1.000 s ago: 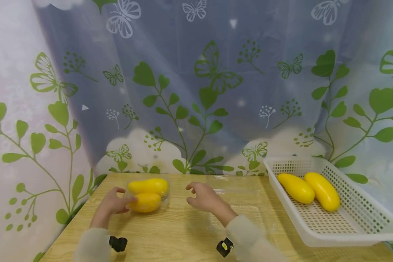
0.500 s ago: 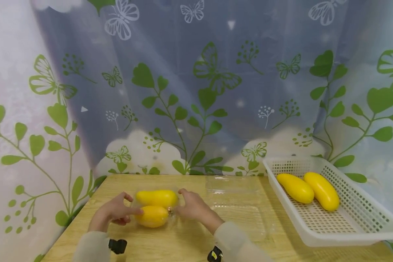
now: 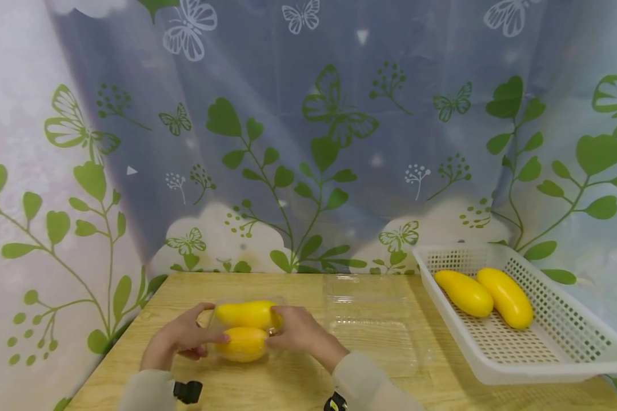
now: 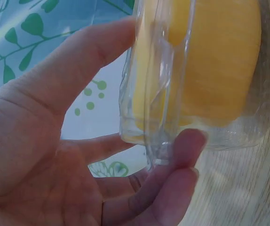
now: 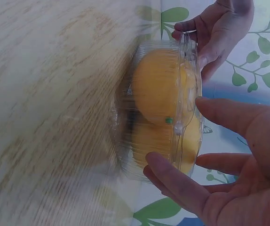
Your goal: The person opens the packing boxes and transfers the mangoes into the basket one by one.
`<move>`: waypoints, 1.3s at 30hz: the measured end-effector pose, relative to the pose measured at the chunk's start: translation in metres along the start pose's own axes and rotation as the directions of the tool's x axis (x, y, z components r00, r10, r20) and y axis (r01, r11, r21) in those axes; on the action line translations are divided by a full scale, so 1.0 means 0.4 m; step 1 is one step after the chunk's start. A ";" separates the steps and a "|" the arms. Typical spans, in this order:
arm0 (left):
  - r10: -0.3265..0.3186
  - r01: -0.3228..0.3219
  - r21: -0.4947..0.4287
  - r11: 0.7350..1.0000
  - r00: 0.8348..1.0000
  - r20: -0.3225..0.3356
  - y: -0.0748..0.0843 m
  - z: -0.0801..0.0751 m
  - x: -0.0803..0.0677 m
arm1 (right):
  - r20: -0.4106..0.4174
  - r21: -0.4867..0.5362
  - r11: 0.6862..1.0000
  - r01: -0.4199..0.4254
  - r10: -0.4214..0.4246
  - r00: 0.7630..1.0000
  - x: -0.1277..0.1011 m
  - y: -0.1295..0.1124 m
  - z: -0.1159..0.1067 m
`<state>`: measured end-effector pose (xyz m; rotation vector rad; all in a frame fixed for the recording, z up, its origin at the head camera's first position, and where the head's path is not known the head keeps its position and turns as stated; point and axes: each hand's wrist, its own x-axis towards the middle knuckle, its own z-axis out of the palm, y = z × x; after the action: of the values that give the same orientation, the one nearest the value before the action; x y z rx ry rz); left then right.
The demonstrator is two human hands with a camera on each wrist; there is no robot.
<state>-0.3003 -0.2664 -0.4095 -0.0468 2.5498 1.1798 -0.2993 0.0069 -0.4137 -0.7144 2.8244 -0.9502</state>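
A clear plastic clamshell box holds two long yellow fruits that look like mangoes, one behind the other. Its lid lies over them, with the rim running round the side. My left hand grips the box's left end, fingertips curled at the rim in the left wrist view. On the opposite end, my right hand holds it with thumb and fingers spread round the rim. The right wrist view shows both hands on the box, close over the wooden table.
A second clear clamshell box lies opened flat right of my right hand. Farther right stands a white perforated basket with two more yellow fruits. A patterned curtain hangs behind the table.
The filled box has come nearer and a little to the right with my left hand. My right hand, apart from it earlier, has moved left and taken hold of its right end.
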 end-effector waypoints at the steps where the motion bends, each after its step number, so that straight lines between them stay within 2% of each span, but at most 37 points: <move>1: -0.003 0.003 0.007 1.000 1.000 0.001 0.001 0.001 0.000 | 0.001 -0.011 1.000 0.000 0.000 1.000 -0.001 0.000 -0.001; 6: 0.030 -0.030 0.022 0.999 1.000 0.002 0.005 0.002 -0.001 | 0.008 -0.025 1.000 -0.007 0.007 1.000 -0.008 -0.003 -0.010; 9: 0.085 -0.086 0.019 0.996 0.996 0.023 0.003 0.001 0.000 | 0.020 -0.025 1.000 -0.016 0.017 1.000 -0.012 -0.006 -0.015; 14: 0.206 -0.203 -0.040 0.978 0.973 0.108 -0.010 -0.005 0.002 | 0.022 -0.051 0.999 -0.012 0.013 1.000 -0.014 -0.011 -0.018; 17: 0.240 -0.238 -0.027 0.971 0.963 0.126 -0.014 -0.007 0.003 | 0.021 -0.058 0.998 -0.020 0.021 1.000 -0.012 -0.014 -0.018; 21: 0.243 -0.246 0.006 0.969 0.961 0.134 -0.013 -0.007 0.005 | 0.036 -0.083 0.996 -0.020 0.023 0.999 -0.009 -0.019 -0.015; 29: 0.212 -0.218 0.039 0.975 0.968 0.132 -0.011 -0.003 0.006 | 0.052 -0.224 0.973 0.061 -0.050 0.997 0.004 -0.036 -0.003; 34: 0.208 -0.217 0.070 0.974 0.972 0.113 -0.012 0.000 0.009 | 0.046 -0.322 0.941 0.103 -0.093 0.995 0.009 -0.041 0.006; 39: 0.206 -0.216 0.092 0.972 0.973 0.105 -0.014 0.001 0.010 | 0.082 -0.434 0.889 0.143 -0.119 0.989 0.015 -0.049 0.006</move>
<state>-0.3030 -0.2691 -0.4150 0.3055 2.5751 1.0922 -0.2964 -0.0108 -0.4036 -0.9669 2.9998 -0.2842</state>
